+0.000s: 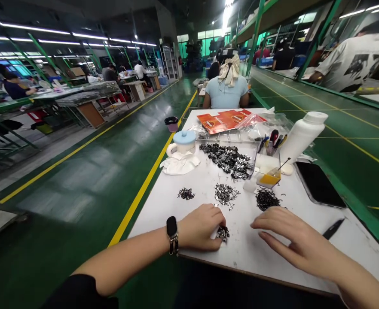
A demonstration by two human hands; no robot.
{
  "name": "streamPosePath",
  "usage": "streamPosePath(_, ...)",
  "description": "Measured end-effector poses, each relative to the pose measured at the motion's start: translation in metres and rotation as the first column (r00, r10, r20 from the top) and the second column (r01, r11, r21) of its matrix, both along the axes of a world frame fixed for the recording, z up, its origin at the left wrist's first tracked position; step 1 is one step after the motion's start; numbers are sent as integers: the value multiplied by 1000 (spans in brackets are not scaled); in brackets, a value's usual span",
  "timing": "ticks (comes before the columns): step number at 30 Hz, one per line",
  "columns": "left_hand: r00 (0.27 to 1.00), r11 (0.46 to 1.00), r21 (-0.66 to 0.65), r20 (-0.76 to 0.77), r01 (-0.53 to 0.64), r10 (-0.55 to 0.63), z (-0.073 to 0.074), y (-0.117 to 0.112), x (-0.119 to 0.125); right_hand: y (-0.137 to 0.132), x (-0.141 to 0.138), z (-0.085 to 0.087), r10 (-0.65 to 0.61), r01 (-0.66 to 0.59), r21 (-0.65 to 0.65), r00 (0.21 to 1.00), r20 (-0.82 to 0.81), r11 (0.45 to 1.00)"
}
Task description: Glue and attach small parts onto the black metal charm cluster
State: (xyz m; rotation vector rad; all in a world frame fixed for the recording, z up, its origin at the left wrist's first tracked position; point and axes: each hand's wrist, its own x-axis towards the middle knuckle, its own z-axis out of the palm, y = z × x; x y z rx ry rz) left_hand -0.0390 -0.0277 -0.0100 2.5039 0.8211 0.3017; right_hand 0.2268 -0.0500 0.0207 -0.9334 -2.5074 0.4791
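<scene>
My left hand (202,227), with a dark watch and beads at its wrist, rests near the table's front edge. Its fingers curl round a small pile of shiny dark metal pieces (222,234), between thumb and forefinger. My right hand (292,240) hovers or rests palm down at the right, fingers stretched and thumb apart, holding nothing visible. Just beyond it lies a heap of black curved pieces (267,199). Farther forward are a pile of silvery pieces (226,194), a smaller pile of black curved pieces (186,194) and a large heap of glossy black parts (230,159).
On the white table (157,206) stand a lidded mug (183,143), crumpled tissue (180,164), a clear pen holder (267,161), a white bottle (305,133) and a phone (320,184). A black pen-like tool (334,228) lies at right. A person (226,90) sits ahead.
</scene>
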Motion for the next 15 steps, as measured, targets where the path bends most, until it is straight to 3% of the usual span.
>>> streamPosePath(3, 980, 976, -91, 64, 196, -191, 1, -6, 17, 23, -24, 8, 3, -2, -50, 1000, 23, 999)
streamPosePath(4, 953, 945, -143, 124, 293, -277, 1, -8, 24, 32, -34, 8, 17, -15, -70, 999, 29, 997)
streamPosePath(6, 912, 881, -268, 246, 390, -328, 0, -11, 39, 51, -60, 4, 63, -56, -102, 996, 61, 993)
streamPosePath(8, 886, 789, -442, 380, 427, -266, -3, -12, 50, 69, -88, -5, 98, -86, -117, 990, 101, 989)
streamPosePath(12, 855, 530, -710, 515, 464, -58, -12, -14, 53, 97, -134, -25, 103, -89, -92, 981, 165, 992)
streamPosePath(15, 857, 424, -786, 513, 449, 45, -17, -13, 44, 110, -151, -36, 103, -88, -86, 976, 193, 992)
